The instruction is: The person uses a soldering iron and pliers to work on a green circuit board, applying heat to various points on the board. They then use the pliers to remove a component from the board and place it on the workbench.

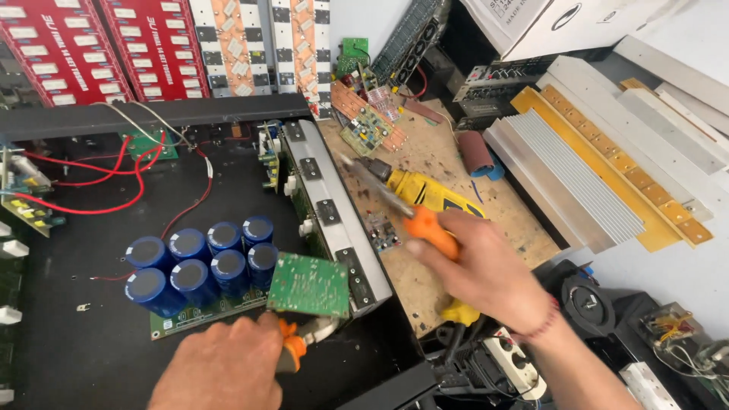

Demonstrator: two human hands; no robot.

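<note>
Both grips are closed on tools. Left hand [220, 364], low in the view, is clamped around orange-handled pliers [298, 343], whose jaws pinch the lower edge of a small green circuit board [309, 285] held up over the open black chassis [99, 342]. Just left of that board stands a cluster of blue capacitors [199, 262] on their own board, with red wires [114, 178] looping behind. Right hand [486, 269] is wrapped around the orange handle of a screwdriver [402, 205], its blurred shaft slanting up and left. Beneath it a yellow drill [425, 190] lies on the scarred wooden desk [516, 220], beside a finned aluminium heatsink [569, 178].
</note>
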